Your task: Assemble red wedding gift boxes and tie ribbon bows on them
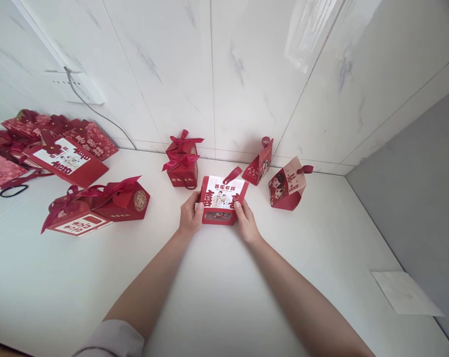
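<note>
Between my two hands is a red gift box [219, 216] with a white printed front, a small clear window low down and a red ribbon loop [233, 175] on top. My left hand [191, 214] grips its left side, thumb on the front. My right hand [246, 221] holds the right side the same way. Behind it on the left stand red candy boxes tied with bows [183, 171]. To the right are a red triangular box [259, 166] and a pink and red one [288, 186], each with a ribbon loop.
At left lie two bow-tied red boxes [126, 203], a red box with a white label [66, 161] and a pile of red gift bags [27, 124]. A black loop [14, 191] lies nearby. A cable [94, 115] hangs from the wall socket [74, 88]. A white sheet [406, 292] lies at right.
</note>
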{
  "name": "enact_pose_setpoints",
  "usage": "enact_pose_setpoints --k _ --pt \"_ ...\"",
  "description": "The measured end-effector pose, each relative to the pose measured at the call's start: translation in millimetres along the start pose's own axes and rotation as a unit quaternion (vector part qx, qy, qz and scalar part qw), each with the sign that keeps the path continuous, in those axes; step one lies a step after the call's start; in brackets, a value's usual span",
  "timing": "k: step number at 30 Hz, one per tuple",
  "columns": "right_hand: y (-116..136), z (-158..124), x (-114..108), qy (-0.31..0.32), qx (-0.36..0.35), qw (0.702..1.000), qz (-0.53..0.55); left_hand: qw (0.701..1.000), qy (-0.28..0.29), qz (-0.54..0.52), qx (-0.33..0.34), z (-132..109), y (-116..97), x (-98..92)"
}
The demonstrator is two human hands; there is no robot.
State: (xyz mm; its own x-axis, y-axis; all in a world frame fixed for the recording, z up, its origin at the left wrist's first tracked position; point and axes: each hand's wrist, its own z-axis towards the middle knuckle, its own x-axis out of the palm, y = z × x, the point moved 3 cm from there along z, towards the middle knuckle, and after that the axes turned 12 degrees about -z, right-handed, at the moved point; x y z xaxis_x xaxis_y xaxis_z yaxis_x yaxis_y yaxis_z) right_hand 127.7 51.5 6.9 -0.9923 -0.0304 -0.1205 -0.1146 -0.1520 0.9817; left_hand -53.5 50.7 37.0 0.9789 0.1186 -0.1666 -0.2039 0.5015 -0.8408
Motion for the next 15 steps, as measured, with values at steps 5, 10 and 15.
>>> enact_pose_setpoints --k 5,10,15 --pt "-0.6 -0.5 -2.6 0.010 0.001 1.000 -0.002 0.999 -0.013 0.011 -0.051 -0.7 6.4 -1.4" --pt "7.1 -1.2 -0.6 0.070 -0.035 0.997 0.001 0.965 -0.133 -0.106 -0.200 6.6 24.1 -7.5" --pt "-3.3 2.6 -1.0 0.070 0.037 0.996 0.048 0.933 -0.075 -0.236 -0.263 10.7 26.9 3.8"
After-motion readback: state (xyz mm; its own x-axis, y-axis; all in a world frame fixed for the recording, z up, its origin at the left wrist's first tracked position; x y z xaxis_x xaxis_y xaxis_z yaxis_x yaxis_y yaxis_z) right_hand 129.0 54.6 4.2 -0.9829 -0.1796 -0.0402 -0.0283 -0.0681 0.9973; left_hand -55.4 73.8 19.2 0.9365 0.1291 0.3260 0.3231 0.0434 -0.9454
